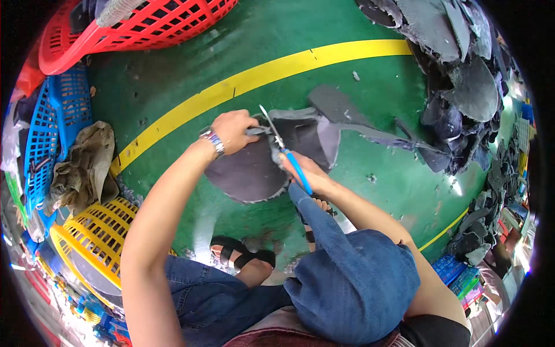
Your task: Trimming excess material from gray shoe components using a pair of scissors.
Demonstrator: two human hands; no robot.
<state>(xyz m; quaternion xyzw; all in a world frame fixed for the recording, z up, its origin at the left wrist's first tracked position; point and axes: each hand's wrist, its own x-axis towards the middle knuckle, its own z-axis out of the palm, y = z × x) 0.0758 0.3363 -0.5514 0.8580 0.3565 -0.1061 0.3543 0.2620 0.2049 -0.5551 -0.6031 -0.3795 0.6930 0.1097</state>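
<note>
My left hand (231,130), with a metal watch (215,141) at its wrist, is closed on the edge of a dark grey sheet of rough-edged material (248,173). My right hand (311,172) grips blue-handled scissors (297,169), whose blades point up and away beside the left fingers, at the sheet. A rounded part of the sheet hangs below my hands. Beyond the scissors, more grey material (315,139) spreads to the right, with a flat strip (338,104) behind it. Where the separate pieces join or overlap, I cannot tell.
A large heap of grey scraps (462,87) rises at the right. At the left stand a red basket (167,26), a blue crate (72,101), a crumpled brown sack (87,165) and a yellow basket (101,231). A yellow line (260,75) crosses the green floor (277,29).
</note>
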